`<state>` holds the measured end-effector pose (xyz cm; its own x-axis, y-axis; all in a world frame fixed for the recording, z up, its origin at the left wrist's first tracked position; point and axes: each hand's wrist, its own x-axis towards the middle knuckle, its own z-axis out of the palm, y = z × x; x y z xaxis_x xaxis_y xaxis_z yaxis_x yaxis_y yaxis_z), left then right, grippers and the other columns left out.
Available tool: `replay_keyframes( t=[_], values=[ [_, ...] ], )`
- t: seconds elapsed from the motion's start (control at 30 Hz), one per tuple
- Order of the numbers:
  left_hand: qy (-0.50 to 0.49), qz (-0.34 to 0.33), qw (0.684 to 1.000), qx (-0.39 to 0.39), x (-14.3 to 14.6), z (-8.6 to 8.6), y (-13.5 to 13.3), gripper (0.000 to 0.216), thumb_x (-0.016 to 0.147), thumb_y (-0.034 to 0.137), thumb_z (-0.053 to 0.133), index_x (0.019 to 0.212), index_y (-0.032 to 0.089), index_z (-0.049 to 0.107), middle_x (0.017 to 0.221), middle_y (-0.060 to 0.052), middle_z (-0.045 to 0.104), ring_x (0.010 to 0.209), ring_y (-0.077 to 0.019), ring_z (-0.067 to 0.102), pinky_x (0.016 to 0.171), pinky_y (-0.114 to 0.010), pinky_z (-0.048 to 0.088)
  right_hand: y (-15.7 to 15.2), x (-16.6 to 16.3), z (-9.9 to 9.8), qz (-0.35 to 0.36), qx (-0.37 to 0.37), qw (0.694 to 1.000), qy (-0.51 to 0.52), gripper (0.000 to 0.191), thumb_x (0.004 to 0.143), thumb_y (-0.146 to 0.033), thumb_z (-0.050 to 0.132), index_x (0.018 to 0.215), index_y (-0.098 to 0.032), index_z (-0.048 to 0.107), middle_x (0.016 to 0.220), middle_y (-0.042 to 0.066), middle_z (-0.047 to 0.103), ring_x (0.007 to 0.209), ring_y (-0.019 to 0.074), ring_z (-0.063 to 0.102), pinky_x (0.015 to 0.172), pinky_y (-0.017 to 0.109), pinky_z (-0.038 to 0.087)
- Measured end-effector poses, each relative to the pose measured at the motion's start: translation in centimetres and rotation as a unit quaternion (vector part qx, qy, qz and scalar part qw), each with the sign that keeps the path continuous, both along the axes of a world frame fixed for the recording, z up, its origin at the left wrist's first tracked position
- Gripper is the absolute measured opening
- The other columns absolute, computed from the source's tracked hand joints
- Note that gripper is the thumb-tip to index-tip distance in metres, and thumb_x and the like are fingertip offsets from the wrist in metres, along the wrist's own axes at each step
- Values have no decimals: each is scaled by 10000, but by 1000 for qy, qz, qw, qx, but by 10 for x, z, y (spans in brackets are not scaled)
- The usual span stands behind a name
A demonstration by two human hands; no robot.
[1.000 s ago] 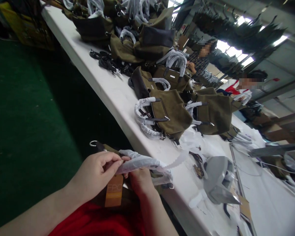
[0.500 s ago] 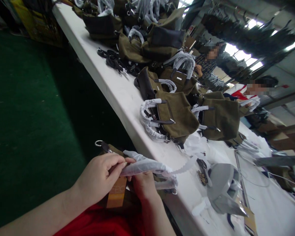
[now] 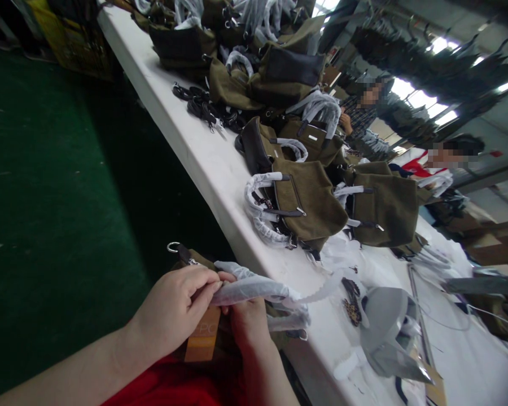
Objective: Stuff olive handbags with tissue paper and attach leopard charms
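An olive-brown handbag (image 3: 195,260) lies in my lap against the edge of the white table (image 3: 203,158), mostly hidden by my hands. Its handle is wrapped in white foam paper (image 3: 254,287). My left hand (image 3: 175,307) pinches the near end of that wrapped handle between thumb and fingers. Just right of it, my right hand (image 3: 248,324) is closed round the same handle from below. An orange-brown hang tag (image 3: 202,341) dangles under my left hand. A metal ring (image 3: 173,247) sticks out at the bag's far corner.
Several olive handbags with wrapped handles (image 3: 305,197) crowd the table, with black straps (image 3: 203,107) further back. A grey tape dispenser (image 3: 385,332) and a leopard-print piece (image 3: 351,307) sit right of my hands. Two people work across the table (image 3: 364,113). Green floor (image 3: 46,197) lies left.
My hands stay on the wrapped handle, the fingers barely shifting. The view has drifted slightly, so everything sits a little lower and further right.
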<state>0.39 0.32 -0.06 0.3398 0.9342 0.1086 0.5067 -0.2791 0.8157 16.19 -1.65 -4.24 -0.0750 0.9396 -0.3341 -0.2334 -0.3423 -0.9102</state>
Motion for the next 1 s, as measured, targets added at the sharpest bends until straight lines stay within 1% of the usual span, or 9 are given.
replay_keyframes(
  t=[0.13, 0.2, 0.27, 0.33, 0.4, 0.53, 0.8, 0.9, 1.0],
  values=[
    [-22, 19, 1000, 5, 7, -3, -11, 216, 956, 239, 470, 832, 213, 644, 819, -16, 673, 746, -162, 632, 685, -276, 466, 0, -1, -3, -19, -17, 998, 59, 281, 749, -356, 693, 566, -198, 551, 553, -27, 415, 552, 120, 352, 553, 258, 285],
    [-41, 25, 999, 21, 11, -6, -18, 219, 969, 228, 445, 826, 201, 608, 845, -24, 647, 777, -158, 620, 709, -275, 463, 0, -1, -3, -26, -27, 996, 76, 239, 746, -353, 700, 610, -201, 576, 551, -37, 395, 536, 114, 319, 545, 255, 271],
    [-49, 19, 998, 26, 13, -8, -22, 211, 975, 219, 435, 840, 200, 595, 876, -24, 634, 808, -155, 614, 736, -275, 458, 0, 0, -3, -18, -42, 995, 88, 246, 764, -422, 701, 686, -203, 620, 547, -43, 386, 516, 109, 296, 529, 251, 246],
    [-49, 10, 999, 8, 14, -9, -22, 199, 973, 221, 448, 845, 206, 600, 867, -12, 632, 799, -147, 610, 731, -269, 451, -1, 0, -2, -3, -57, 993, 102, 305, 781, -496, 688, 724, -202, 634, 537, -49, 370, 499, 104, 274, 518, 249, 220],
    [-49, 8, 999, -15, 14, -7, -21, 190, 963, 218, 470, 833, 212, 609, 848, -2, 637, 783, -142, 610, 721, -262, 448, -2, 0, -1, 6, -61, 992, 108, 326, 784, -510, 687, 702, -202, 617, 524, -57, 347, 490, 100, 252, 517, 251, 212],
    [-61, 33, 997, -36, 14, -6, -20, 193, 955, 241, 483, 808, 209, 605, 818, -3, 643, 758, -147, 611, 704, -265, 452, -4, -2, -1, -13, -65, 994, 84, 265, 758, -453, 711, 721, -209, 612, 499, -69, 332, 484, 104, 266, 525, 255, 227],
    [-66, 62, 995, -38, 17, -12, -23, 203, 959, 282, 477, 803, 208, 585, 784, -12, 631, 730, -159, 598, 690, -283, 451, -7, -1, -5, -29, -48, 997, 55, 211, 795, -404, 691, 726, -208, 656, 512, -54, 366, 506, 113, 314, 531, 261, 262],
    [-60, 67, 996, -28, 17, -12, -22, 202, 954, 277, 482, 791, 208, 580, 788, -14, 625, 731, -162, 589, 688, -289, 445, -9, 0, -2, -20, -30, 999, -12, 228, 820, -417, 664, 726, -210, 684, 565, -21, 445, 543, 133, 375, 535, 275, 294],
    [-55, 58, 997, -24, 16, -13, -23, 199, 961, 271, 471, 811, 209, 588, 824, -17, 629, 766, -166, 588, 715, -294, 440, -11, -1, 0, -18, -2, 999, -43, 230, 838, -426, 637, 815, -214, 724, 666, 11, 535, 603, 153, 436, 564, 287, 343]
  ],
)
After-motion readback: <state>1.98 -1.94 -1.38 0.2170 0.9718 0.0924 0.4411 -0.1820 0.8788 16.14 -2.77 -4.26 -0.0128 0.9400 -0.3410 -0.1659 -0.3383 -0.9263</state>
